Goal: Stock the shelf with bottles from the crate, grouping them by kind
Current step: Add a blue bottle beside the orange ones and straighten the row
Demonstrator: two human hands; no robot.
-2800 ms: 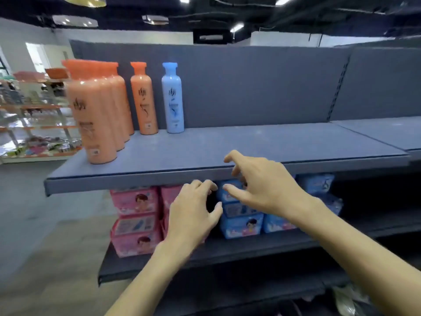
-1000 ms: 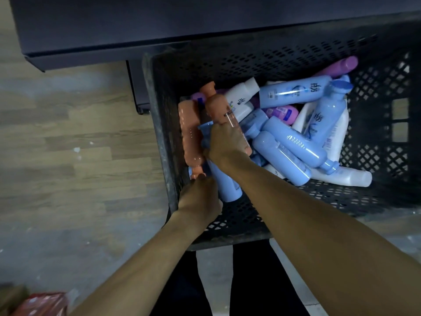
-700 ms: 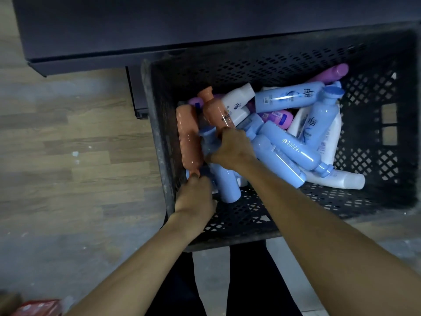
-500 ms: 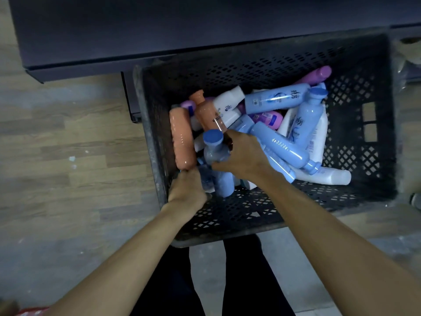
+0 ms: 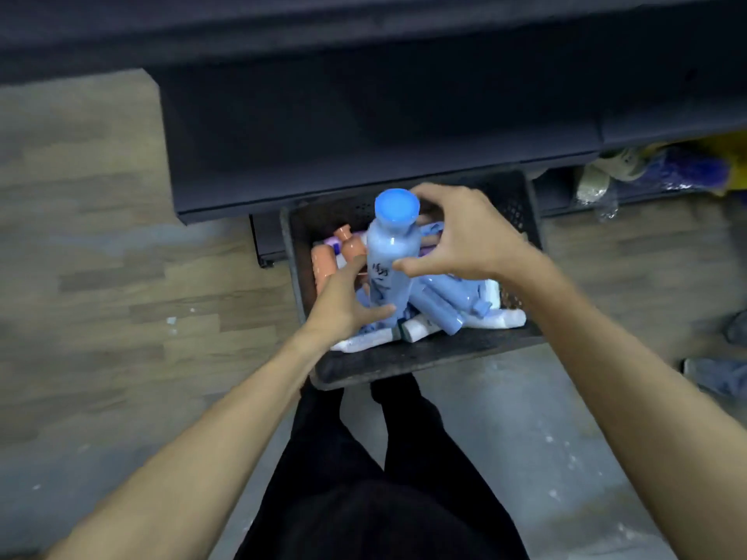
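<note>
Two bare hands meet over a black perforated plastic crate (image 5: 420, 357) in the head view, and between them stands a tall light-blue plastic bottle with a round blue cap (image 5: 390, 256), upright and raised above the heap. The left hand (image 5: 343, 305) grips the bottle low down, thumb curled across its base and fingers reaching up its left side. The right hand (image 5: 465, 236) is spread wide beside the bottle's upper half, fingers arched near the cap and thumb tip touching the body just right of the printed label; whether it truly grips is blurred.

Left of the left hand lie slim orange plastic bottles (image 5: 323, 264) against the crate wall. Below the right hand rest more light-blue bottles (image 5: 440, 309) and white plastic bottles (image 5: 505, 319) on their sides. Beyond both hands runs the dark grey metal shelf (image 5: 364, 155). Under the forearms show black trousers (image 5: 384, 478) and a grey-brown plank floor (image 5: 121, 317).
</note>
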